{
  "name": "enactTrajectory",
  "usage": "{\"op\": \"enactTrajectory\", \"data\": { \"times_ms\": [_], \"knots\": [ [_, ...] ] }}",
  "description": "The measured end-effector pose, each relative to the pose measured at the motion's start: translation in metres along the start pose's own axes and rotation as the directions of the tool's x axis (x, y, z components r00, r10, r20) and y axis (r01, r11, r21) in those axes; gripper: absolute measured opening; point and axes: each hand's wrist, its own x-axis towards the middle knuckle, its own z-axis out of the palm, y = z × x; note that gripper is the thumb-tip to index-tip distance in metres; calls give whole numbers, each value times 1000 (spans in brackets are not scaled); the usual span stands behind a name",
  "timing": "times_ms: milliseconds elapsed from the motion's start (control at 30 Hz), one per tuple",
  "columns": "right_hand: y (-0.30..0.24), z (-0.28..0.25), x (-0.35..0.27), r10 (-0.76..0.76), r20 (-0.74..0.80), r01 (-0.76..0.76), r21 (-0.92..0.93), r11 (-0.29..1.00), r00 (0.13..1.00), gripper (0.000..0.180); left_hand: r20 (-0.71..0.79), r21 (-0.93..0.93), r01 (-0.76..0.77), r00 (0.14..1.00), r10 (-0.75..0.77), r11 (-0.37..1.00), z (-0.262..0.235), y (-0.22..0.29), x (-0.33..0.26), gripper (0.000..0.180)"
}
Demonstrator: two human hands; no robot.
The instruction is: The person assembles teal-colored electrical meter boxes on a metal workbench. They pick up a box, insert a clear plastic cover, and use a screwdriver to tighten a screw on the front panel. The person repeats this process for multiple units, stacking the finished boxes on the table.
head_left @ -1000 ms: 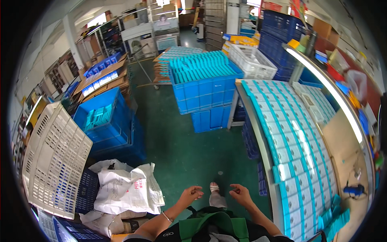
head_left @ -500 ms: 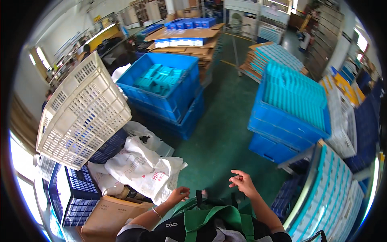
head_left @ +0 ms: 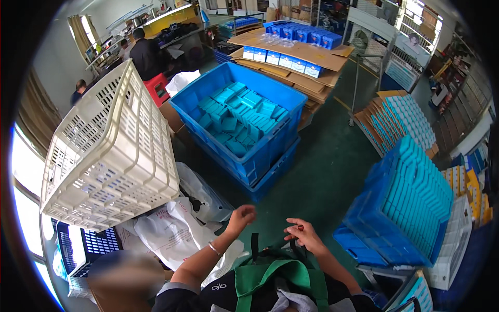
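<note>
My left hand (head_left: 241,219), a white bracelet at its wrist, is raised above the floor with its fingers curled in; no object shows in it. To its right is my right hand (head_left: 305,235), index finger stretched out, with a small dark red thing (head_left: 300,228) among its fingers, too small to name. Neither hand touches a crate. Beyond them stands a blue plastic crate (head_left: 208,136) on a second one, filled with loose turquoise boxes (head_left: 236,117). Green straps (head_left: 280,270) cross my dark clothing below the hands.
On the left, a white slatted basket (head_left: 130,156) tilts above white plastic bags (head_left: 174,229) and a dark blue crate (head_left: 101,244). Stacked turquoise pieces (head_left: 416,197) fill a blue crate on the right. Cardboard layers (head_left: 312,86) with boxes stand behind. A person (head_left: 145,54) sits near a red stool (head_left: 156,88).
The view has turned left and moved forward, so the crate of turquoise boxes looks nearer. My left hand has risen; my right hand has shifted slightly left.
</note>
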Motion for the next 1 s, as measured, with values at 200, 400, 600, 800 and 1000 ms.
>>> {"op": "enactTrajectory", "data": {
  "times_ms": [200, 400, 600, 800, 1000],
  "knots": [
    [-59, -30, 132, 10, 159, -2, -46, 999, 987, 48, -124, -65, -103, 988, 95, 993, -28, 53, 138, 30],
    [-143, -48, 245, 92, 306, -116, 59, 992, 948, 49, -394, -41, -29, 919, 11, 999, -90, 79, 191, 29],
    [-187, -29, 343, 125, 369, -207, 190, 960, 921, 61, -579, -64, -55, 816, 8, 996, -154, 104, 244, 28],
    [-199, 8, 443, 253, 346, -335, 202, 920, 904, 71, -533, 343, 12, 826, 184, 939, -237, 112, 359, 30],
    [-196, 53, 576, 300, 240, -341, 151, 928, 923, 73, -275, 788, 65, 927, 255, 613, -320, 91, 494, 44]
  ]
}}
